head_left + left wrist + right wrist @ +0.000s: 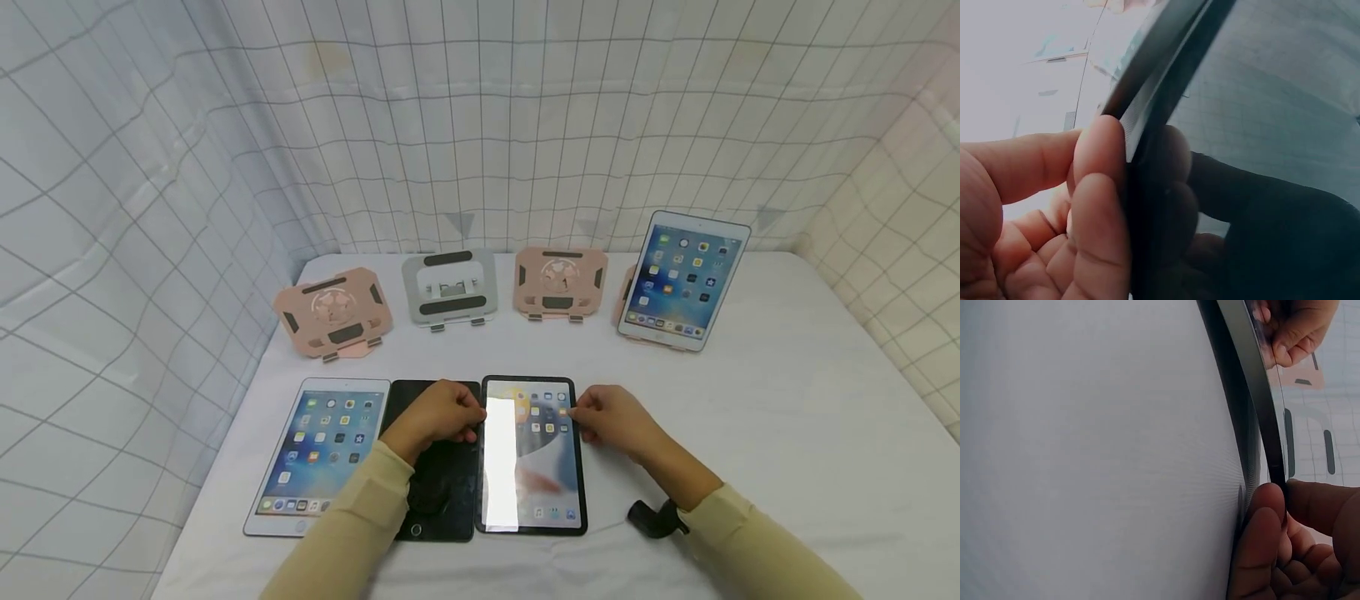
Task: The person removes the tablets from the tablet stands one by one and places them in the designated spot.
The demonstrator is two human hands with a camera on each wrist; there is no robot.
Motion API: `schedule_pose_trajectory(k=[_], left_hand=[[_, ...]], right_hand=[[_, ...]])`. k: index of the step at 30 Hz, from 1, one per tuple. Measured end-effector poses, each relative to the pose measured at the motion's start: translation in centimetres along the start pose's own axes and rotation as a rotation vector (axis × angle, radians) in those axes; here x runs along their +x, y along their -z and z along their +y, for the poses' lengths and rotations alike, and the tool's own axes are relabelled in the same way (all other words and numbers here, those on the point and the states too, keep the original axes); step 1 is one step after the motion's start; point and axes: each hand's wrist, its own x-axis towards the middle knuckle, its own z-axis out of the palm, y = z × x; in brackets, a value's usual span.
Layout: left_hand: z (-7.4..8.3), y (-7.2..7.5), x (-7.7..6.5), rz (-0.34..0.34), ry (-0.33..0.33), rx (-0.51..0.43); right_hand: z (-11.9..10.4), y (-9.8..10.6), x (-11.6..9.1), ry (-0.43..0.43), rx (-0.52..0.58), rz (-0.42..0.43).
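Observation:
A black-rimmed tablet (pixel 551 475) with a lit screen lies at the front middle, a bright reflection down its left half. My left hand (pixel 442 412) pinches its left edge between thumb and fingers. At the opposite edge, my right hand (pixel 611 417) pinches it the same way. Both wrist views show fingertips at the tablet's thin side, the left fingers (pixel 1099 212) and the right fingers (pixel 1257 544) bent against it. Under my left hand and forearm lies a black tablet (pixel 459 500) with a dark screen, partly hidden. A white tablet (pixel 330 442) with a lit screen lies left of it.
Behind stand a pink tablet stand (pixel 330 308), a grey stand (pixel 452 287) and another pink stand (pixel 560 282). At back right, a white tablet (pixel 686 279) leans on a pink stand. A grid-patterned curtain (pixel 525 125) closes off the table's back and sides.

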Motion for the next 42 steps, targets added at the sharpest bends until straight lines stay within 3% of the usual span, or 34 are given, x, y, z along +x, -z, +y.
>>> schedule_pose_trajectory(k=[10,25,31,35,42], left_hand=[[0.0,-0.2,-0.1,0.033,0.007,0.012],[0.3,0.1,-0.1,0.000,-0.002,0.035],[0.4,0.2,0.2,-0.014,-0.029,-0.008],[1.7,0.3,1.0,-0.010,-0.103,-0.019],[6.7,0.6,3.4,-0.020,-0.228,0.085]], right_hand=[[-0.4,0.4,0.3,0.000,-0.078,-0.055],[0.0,0.9,0.6,0.037,-0.077,-0.088],[0.7,2.5,0.2,0.051,-0.105,-0.069],[1.0,5.2,-0.3,0.047,-0.108,-0.024],[1.7,10.1,-0.6,0.040,-0.114,0.143]])
